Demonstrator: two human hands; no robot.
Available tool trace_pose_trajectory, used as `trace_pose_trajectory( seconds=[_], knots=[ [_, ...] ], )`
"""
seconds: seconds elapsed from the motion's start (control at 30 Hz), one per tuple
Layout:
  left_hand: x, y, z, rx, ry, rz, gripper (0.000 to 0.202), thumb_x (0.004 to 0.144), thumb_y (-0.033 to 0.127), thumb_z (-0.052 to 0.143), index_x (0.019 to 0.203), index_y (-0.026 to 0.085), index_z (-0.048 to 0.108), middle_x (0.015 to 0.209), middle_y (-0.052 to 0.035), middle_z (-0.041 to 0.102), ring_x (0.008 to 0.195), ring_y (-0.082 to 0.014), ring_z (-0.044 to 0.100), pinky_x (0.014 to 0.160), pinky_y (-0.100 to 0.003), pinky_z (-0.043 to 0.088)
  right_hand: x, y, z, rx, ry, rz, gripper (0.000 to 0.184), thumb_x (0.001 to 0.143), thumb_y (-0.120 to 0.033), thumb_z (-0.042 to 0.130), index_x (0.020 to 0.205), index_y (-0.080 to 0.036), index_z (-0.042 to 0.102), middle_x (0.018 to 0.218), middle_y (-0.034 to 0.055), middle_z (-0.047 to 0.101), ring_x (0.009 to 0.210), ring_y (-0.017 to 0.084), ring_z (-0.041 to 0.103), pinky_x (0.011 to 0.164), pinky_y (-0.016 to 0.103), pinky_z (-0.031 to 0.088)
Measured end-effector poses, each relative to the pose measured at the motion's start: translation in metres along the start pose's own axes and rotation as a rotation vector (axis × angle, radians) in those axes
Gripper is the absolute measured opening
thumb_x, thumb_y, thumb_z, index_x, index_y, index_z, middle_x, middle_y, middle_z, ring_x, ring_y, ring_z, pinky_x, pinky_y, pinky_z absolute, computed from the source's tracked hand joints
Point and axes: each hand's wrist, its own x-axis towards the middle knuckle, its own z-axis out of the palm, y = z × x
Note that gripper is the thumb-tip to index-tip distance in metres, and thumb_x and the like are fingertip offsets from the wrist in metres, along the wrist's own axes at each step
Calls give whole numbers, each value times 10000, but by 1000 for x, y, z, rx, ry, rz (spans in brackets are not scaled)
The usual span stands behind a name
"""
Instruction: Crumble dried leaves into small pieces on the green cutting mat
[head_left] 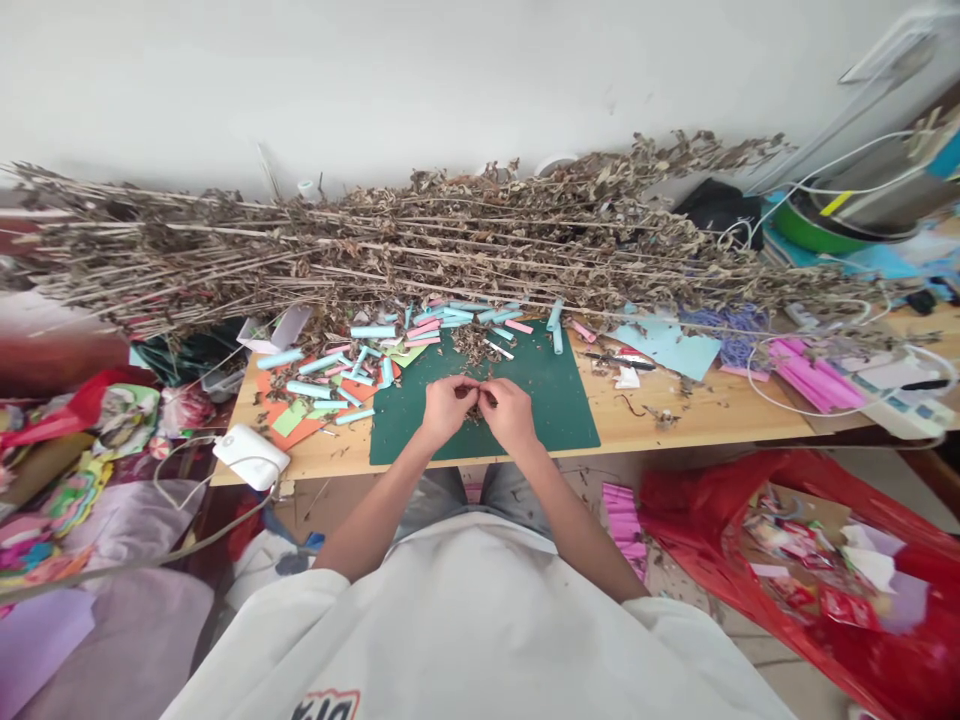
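Observation:
My left hand [448,407] and my right hand [508,411] meet fingertip to fingertip over the front part of a green cutting mat [555,400]. Both are closed in a pinch; what lies between the fingers is too small and too covered to name. Brown crumbled dry leaves show just below the fingers. Behind the hands sits a small heap of crushed dry leaves [472,343]. Light blue paper rolls [373,332] and pink paper rolls [518,326] are scattered along the mat's back and left side.
A long pile of dried leafy stalks [420,240] spans the table's back. Orange paper [300,425] lies left, near a white power bank [251,456] at the edge. Right are blue paper [667,340], a pen [611,361] and pink paper [814,375]. A red bag [697,510] of scraps stands below.

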Motion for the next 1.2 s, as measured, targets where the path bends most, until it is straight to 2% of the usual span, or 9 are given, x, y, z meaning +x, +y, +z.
trace_pose_trajectory(
  seconds=[0.23, 0.43, 0.6, 0.7, 0.87, 0.97, 1.1, 1.2],
  knots=[
    [3, -11, -1, -184, 17, -48, 184, 740, 299, 716, 873, 187, 777, 890, -72, 752, 795, -194, 682, 754, -307, 526, 2, 6, -7, 79, 52, 99, 178, 823, -147, 529, 864, -191, 696, 844, 71, 712, 723, 192, 651, 725, 310, 524],
    [2, -2, -7, -295, -5, -111, 259, 722, 317, 743, 940, 180, 772, 996, -86, 743, 908, -207, 674, 836, -318, 510, 2, -2, -18, 241, 72, 185, 146, 817, -213, 562, 844, -197, 704, 806, 44, 728, 659, 170, 653, 685, 294, 539],
    [1, 0, -5, -282, -82, -89, 274, 706, 351, 760, 914, 173, 778, 960, -93, 745, 896, -221, 678, 806, -323, 524, 4, -12, -20, 358, 58, 195, 139, 813, -238, 582, 832, -198, 713, 808, 38, 737, 684, 169, 670, 695, 289, 548],
    [1, -5, -1, -227, -80, -63, 239, 722, 339, 737, 883, 168, 781, 900, -87, 752, 836, -213, 689, 763, -315, 536, 4, -13, -17, 357, 63, 196, 142, 817, -234, 575, 832, -191, 710, 815, 44, 735, 687, 169, 671, 694, 287, 547],
    [-1, -10, 2, -130, -49, -26, 197, 727, 261, 705, 889, 167, 765, 841, -58, 757, 757, -185, 697, 707, -288, 549, 0, -6, -10, 135, 41, 104, 161, 812, -174, 544, 855, -188, 698, 862, 68, 717, 774, 187, 662, 754, 301, 531],
    [-1, -7, 1, -203, 1, -29, 192, 712, 279, 730, 861, 159, 741, 802, -50, 744, 732, -169, 690, 694, -276, 548, -1, -1, -9, 77, 62, 104, 180, 827, -166, 530, 862, -187, 705, 877, 80, 718, 822, 203, 665, 787, 319, 531],
    [1, -3, -2, -361, -7, -108, 216, 676, 321, 773, 794, 147, 724, 711, -38, 717, 672, -154, 665, 661, -268, 528, 1, 0, -12, 212, 55, 154, 195, 836, -190, 550, 912, -178, 729, 933, 85, 733, 798, 189, 686, 775, 316, 561],
    [2, -1, -2, -423, -11, -142, 251, 645, 329, 797, 805, 144, 741, 761, -51, 734, 697, -158, 666, 695, -284, 532, 2, -4, -14, 365, 6, 203, 217, 821, -234, 601, 987, -185, 731, 982, 75, 738, 786, 177, 702, 749, 298, 582]
  ],
)
